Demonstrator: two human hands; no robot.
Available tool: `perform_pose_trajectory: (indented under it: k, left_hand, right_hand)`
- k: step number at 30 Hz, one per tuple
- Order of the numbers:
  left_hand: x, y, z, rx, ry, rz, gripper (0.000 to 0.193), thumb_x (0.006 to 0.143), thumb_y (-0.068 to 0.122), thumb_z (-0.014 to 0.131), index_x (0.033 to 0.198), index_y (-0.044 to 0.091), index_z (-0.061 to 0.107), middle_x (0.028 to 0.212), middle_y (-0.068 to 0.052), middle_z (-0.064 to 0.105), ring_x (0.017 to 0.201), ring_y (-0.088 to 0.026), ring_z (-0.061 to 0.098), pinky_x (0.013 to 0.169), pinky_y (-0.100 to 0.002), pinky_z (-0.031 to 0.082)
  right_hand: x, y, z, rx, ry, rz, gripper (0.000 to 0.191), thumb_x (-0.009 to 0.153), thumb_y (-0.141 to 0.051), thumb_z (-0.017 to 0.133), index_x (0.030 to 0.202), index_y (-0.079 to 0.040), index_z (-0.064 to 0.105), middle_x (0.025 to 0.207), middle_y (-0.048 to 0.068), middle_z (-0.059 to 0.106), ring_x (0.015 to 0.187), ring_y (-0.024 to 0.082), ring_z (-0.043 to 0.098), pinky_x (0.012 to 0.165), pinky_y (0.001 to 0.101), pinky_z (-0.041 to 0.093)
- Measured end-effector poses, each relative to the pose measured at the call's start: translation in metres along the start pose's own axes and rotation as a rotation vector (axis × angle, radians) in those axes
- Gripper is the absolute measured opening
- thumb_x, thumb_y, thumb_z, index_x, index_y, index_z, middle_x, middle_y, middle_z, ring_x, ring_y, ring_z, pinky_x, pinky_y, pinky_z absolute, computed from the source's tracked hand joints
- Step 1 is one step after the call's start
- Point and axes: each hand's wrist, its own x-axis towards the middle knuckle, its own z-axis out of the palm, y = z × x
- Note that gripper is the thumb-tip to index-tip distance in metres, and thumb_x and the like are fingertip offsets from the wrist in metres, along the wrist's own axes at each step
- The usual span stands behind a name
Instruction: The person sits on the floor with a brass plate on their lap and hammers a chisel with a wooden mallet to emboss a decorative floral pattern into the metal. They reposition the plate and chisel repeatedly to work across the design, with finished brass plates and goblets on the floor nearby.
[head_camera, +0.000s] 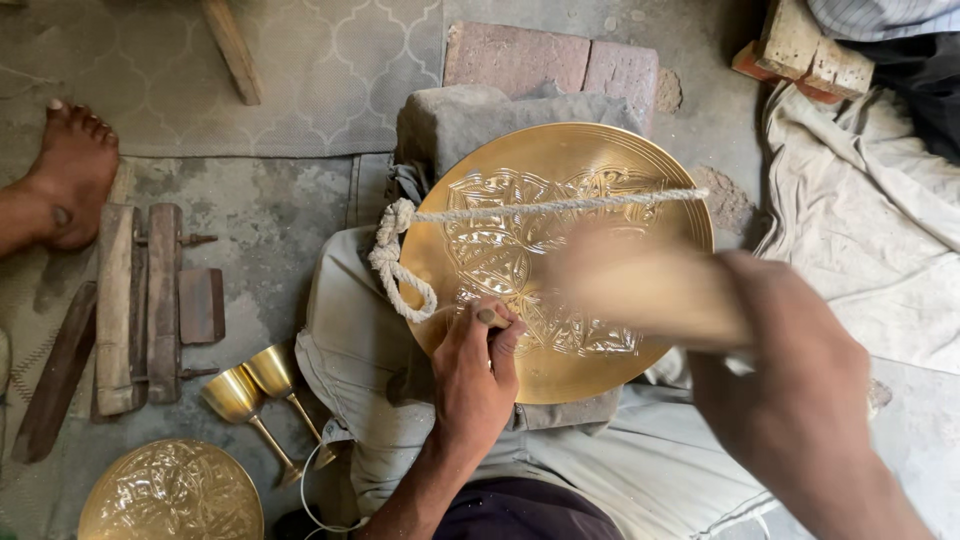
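Observation:
A round brass plate (590, 160) with an engraved floral pattern lies on a padded block over my lap, held down by a white rope (560, 206) stretched across it and knotted at its left rim. My left hand (475, 375) grips a small chisel (487, 316) upright against the plate's lower left engraving. My right hand (790, 400) holds a wooden mallet (650, 290), blurred in motion, above the plate's right half.
Two brass goblets (255, 385) lie on the floor at the left, with another engraved brass plate (170, 492) below them. Wooden blocks and tools (140, 300) sit further left. Another person's bare foot (65, 175) is at far left. Bricks (550, 60) and cloth (860, 210) lie behind.

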Motion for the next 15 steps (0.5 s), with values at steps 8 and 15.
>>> perform_pose_trajectory:
  k: [8,15]
  left_hand:
    - [0.000,0.009,0.000,-0.020,0.028,-0.100,0.016,0.098,0.009,0.069,0.106,-0.003,0.061,0.089,-0.017,0.069,0.076,-0.034,0.074,0.063,-0.043,0.057]
    - [0.005,0.013,0.004,0.115,0.049,-0.051,0.013,0.096,0.006,0.070,0.101,-0.001,0.060,0.084,-0.016,0.065,0.075,-0.037,0.068,0.066,-0.047,0.052]
  right_hand:
    - [0.045,-0.020,-0.017,-0.384,-0.186,-0.309,0.037,0.095,-0.016,0.067,0.132,-0.015,0.067,0.104,0.001,0.073,0.084,0.016,0.067,0.079,0.0319,0.053]
    - [0.048,-0.020,-0.033,-0.270,-0.099,-0.353,0.043,0.085,-0.019,0.073,0.127,-0.011,0.068,0.099,0.003,0.070,0.089,0.019,0.066,0.084,0.0344,0.052]
